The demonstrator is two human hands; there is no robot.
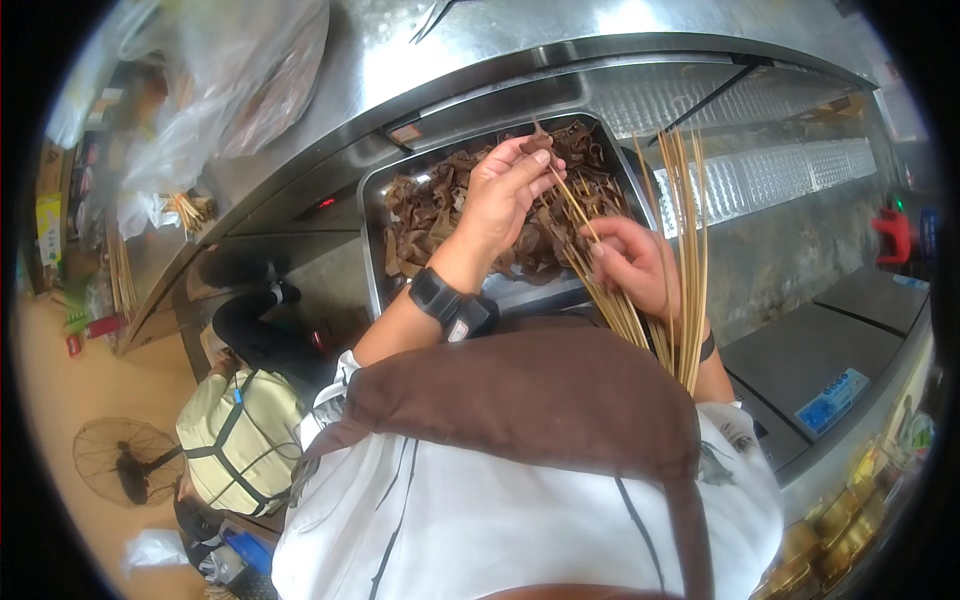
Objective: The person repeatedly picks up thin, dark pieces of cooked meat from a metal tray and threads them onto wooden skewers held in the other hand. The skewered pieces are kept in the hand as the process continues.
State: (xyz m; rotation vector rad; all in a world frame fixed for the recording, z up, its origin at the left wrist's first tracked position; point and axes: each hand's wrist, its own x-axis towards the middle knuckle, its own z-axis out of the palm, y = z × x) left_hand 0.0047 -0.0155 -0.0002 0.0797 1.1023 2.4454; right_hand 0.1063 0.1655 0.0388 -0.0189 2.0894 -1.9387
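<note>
Between the fingertips of my left hand (504, 187) is a brown, thin, folded food piece (538, 142), held above a metal tray (367, 247). A thin wooden skewer (574, 196) runs from that piece down to my right hand (634, 262), whose thumb and fingers pinch its lower part. Loose brown pieces (424, 225) of the same kind fill much of the tray. At the tray's right side lie several skewers bearing brown pieces, their bare sticks (611, 307) pointing towards me. A bundle of bare skewers (686, 262) stands upright beside my right wrist.
A stainless steel worktop (495, 37) with plastic bags (225, 67) lies beyond the tray. More skewers (191, 212) lie at its left edge. Another person (240, 442) sits at the left, near a standing fan (127, 461). Grey panels (832, 345) are on the right.
</note>
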